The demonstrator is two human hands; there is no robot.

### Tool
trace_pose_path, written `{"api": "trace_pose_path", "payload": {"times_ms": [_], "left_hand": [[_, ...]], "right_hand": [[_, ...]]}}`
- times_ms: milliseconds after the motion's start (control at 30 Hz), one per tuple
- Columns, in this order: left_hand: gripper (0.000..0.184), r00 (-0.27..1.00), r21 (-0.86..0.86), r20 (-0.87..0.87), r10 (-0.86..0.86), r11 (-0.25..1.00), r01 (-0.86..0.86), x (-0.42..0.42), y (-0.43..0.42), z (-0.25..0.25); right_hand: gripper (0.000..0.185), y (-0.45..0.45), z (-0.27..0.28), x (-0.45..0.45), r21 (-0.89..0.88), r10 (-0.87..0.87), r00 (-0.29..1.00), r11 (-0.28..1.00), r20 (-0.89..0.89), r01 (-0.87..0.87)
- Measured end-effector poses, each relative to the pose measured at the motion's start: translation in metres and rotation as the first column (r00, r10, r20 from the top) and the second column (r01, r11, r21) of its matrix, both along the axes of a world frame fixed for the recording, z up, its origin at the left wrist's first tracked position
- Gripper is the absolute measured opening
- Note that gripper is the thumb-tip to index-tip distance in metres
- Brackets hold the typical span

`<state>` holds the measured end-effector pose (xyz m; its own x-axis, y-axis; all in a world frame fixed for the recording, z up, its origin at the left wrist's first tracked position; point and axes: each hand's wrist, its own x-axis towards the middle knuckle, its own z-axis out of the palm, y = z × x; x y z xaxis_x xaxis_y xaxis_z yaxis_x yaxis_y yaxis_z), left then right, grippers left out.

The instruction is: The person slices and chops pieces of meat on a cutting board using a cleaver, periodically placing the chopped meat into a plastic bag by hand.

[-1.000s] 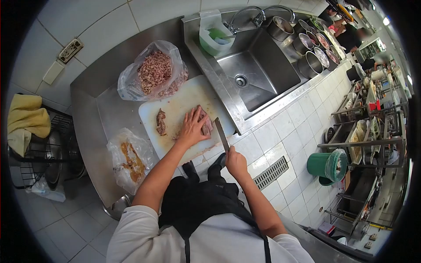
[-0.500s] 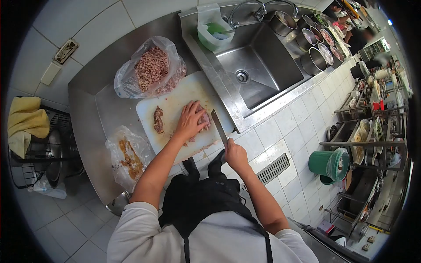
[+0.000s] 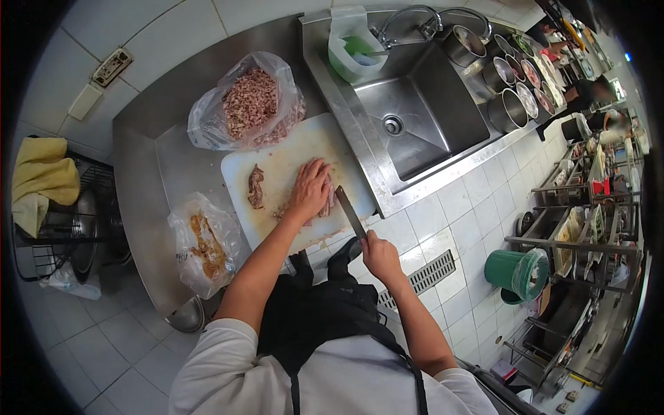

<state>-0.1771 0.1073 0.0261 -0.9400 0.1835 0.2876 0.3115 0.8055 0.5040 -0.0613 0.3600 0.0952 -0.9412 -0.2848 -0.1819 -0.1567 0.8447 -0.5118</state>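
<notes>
My left hand [image 3: 310,189] presses down on a piece of meat [image 3: 328,201] on the white cutting board [image 3: 277,232], covering much of it. Wrapped round the handle of a knife [image 3: 351,213], my right hand [image 3: 380,253] is at the board's near right side. The blade points up and left, its tip beside the meat. A separate dark strip of meat [image 3: 256,187] lies on the board's left part. Behind the board, a clear plastic bag [image 3: 207,120] holds chopped meat [image 3: 250,104]. Another plastic bag with brown residue [image 3: 207,247] lies left of the board.
A steel sink [image 3: 432,111] lies right of the board, with a green-tinted container [image 3: 356,55] behind it. Metal pots [image 3: 507,111] line the counter's far right. A green bin [image 3: 512,272] stands on the floor. Yellow cloth [image 3: 45,173] hangs at left. Other people are at the far right.
My left hand has shifted on the meat, its fingers now closer together. The knife remains in my right hand, its tip nearer the meat. The camera view has moved slightly.
</notes>
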Motion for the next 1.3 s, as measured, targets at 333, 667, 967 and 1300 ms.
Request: {"api": "trace_pose_path", "payload": {"times_ms": [333, 667, 967, 1300], "left_hand": [[0.036, 0.971, 0.14, -0.019, 0.239, 0.962, -0.234, 0.015, 0.001, 0.011], [0.04, 0.898, -0.003, 0.263, 0.352, 0.931, -0.365, 0.053, 0.038, 0.014], [0.047, 0.943, 0.117, 0.068, 0.327, 0.936, -0.333, 0.052, 0.018, 0.01], [0.056, 0.951, -0.036, 0.042, 0.306, 0.952, -0.304, 0.042, 0.043, -0.012]], "right_hand": [[0.018, -0.021, -0.01, -0.01, 0.023, -0.036, 0.995, 0.999, -0.09, 0.039], [0.012, -0.047, -0.029, 0.003, 0.055, -0.026, 0.989, 0.998, -0.149, 0.035], [0.013, -0.048, -0.02, -0.002, 0.006, -0.106, 0.988, 0.994, -0.109, 0.107], [0.014, -0.072, -0.024, -0.025, 0.054, -0.066, 0.987, 0.996, -0.145, 0.074]]}}
